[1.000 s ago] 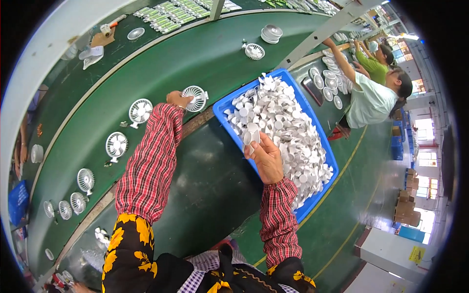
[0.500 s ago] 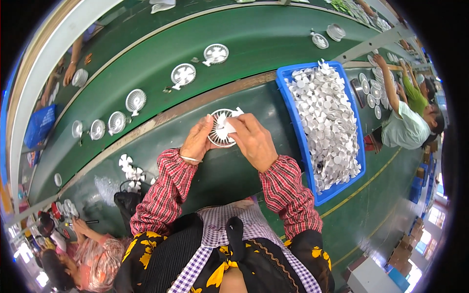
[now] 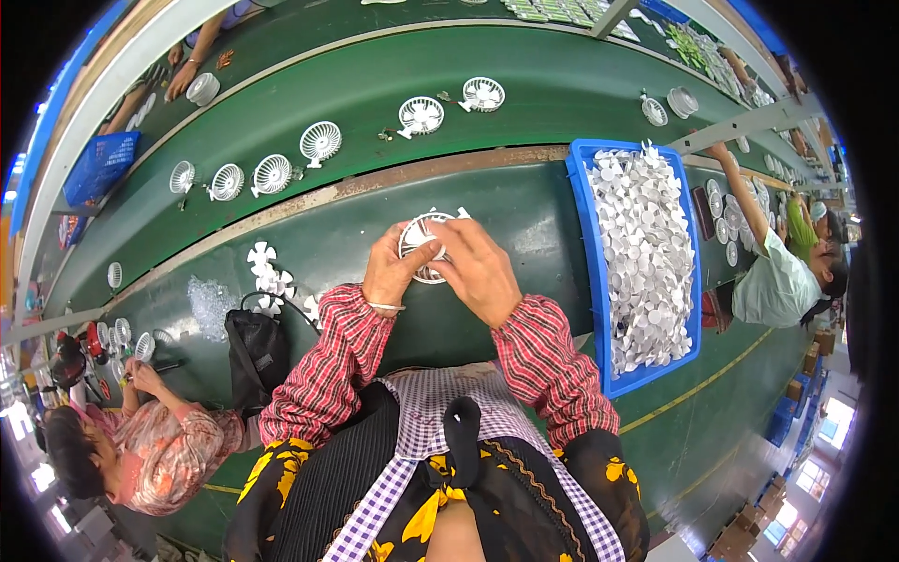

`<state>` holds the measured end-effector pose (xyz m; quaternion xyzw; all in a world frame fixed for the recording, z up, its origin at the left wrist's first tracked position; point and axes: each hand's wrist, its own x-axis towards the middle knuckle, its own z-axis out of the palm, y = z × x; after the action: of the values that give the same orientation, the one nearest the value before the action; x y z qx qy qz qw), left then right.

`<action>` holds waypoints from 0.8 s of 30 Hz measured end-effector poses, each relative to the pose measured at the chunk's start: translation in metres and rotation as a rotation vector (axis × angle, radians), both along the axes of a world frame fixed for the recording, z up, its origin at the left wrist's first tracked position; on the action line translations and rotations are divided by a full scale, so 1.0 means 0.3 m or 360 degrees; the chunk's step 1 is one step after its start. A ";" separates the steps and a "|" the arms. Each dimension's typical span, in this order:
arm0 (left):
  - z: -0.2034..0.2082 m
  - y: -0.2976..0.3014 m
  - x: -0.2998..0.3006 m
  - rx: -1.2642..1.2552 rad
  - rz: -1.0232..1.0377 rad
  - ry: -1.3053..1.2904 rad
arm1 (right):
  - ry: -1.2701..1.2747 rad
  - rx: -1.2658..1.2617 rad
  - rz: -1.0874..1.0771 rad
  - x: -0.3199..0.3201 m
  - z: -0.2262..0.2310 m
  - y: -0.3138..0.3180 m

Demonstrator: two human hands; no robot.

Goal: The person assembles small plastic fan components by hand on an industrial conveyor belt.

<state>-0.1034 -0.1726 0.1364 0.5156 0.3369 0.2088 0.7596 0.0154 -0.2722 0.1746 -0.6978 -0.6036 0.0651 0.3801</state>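
Over the green bench, my left hand [image 3: 387, 270] is closed round the side of a round white fan cage [image 3: 409, 245]. A white fan blade [image 3: 423, 232] sits inside the cage's ring, partly covered by my fingers. My right hand [image 3: 482, 272] is closed at the cage's right side, its fingers and thumb pinching at the blade. My left thumb reaches over the front towards the middle. Beyond my right knuckles, a white blade tip [image 3: 463, 214] shows; which piece it belongs to is hidden.
To the right stands a blue bin [image 3: 592, 262] heaped with white fan blades [image 3: 646, 253]. Loose blades [image 3: 267, 276] and a black bag [image 3: 257, 347] lie left. Beyond a ledge, a green conveyor [image 3: 375, 159] carries several fan cages [image 3: 321, 141]. Co-workers sit on both sides.
My left thumb has come over the cage's front, and my right fingers have closed in lower on the blade. The whole view has shifted, with the bin and conveyor fans appearing further right.
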 end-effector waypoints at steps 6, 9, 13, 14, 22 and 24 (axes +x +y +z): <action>0.002 -0.039 -0.054 0.0012 0.0017 -0.0048 | 0.1112 -0.0426 -0.0167 0.031 -0.094 -0.051; -0.008 -0.046 -0.071 0.0038 -0.0024 -0.0013 | 0.1554 -0.0480 -0.0144 0.021 -0.169 -0.037; -0.024 -0.048 -0.092 -0.0034 -0.0001 0.0007 | 0.0921 -0.0377 -0.0057 0.034 -0.173 -0.024; -0.020 -0.048 -0.090 0.0004 -0.0012 0.0013 | 0.0909 -0.0397 0.0016 0.045 -0.173 -0.021; -0.034 0.001 -0.060 0.0349 -0.0003 0.0151 | 0.1424 -0.0367 0.0019 0.040 -0.196 0.037; -0.033 0.010 -0.052 0.0373 0.0038 0.0223 | 0.1461 -0.0346 -0.0043 0.026 -0.217 0.052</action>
<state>-0.1190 -0.1696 0.1263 0.6100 0.3685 0.2192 0.6664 0.0233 -0.2566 0.1096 -0.6404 -0.3536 0.4248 0.5333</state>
